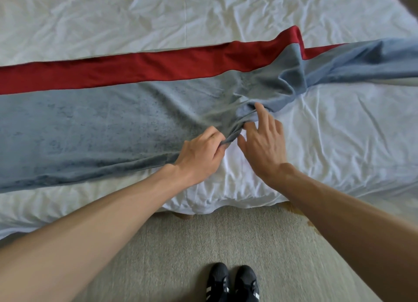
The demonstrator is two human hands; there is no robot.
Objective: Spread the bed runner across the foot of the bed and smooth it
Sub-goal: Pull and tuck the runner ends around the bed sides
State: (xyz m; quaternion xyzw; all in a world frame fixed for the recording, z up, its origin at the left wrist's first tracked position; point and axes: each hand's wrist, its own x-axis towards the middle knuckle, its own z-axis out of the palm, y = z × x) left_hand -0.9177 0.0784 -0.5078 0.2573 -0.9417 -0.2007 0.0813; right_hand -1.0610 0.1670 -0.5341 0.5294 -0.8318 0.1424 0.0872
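The bed runner point(108, 123) is a long grey-blue cloth with a red band point(140, 66) along its far edge. It lies flat across the left half of the white bed point(339, 130). Near the middle it is bunched and twisted, and its right part point(366, 59) runs on narrow and folded. My left hand point(201, 154) pinches the runner's near edge at the bunch. My right hand point(264, 139) rests just beside it with fingers apart, its fingertips touching the folded cloth.
The wrinkled white sheet covers the whole bed, and its front edge point(226, 202) hangs over beige carpet point(203, 245). My two black shoes point(233, 283) stand on the carpet close to the bed's foot. A yellowish stain point(300, 213) marks the carpet at right.
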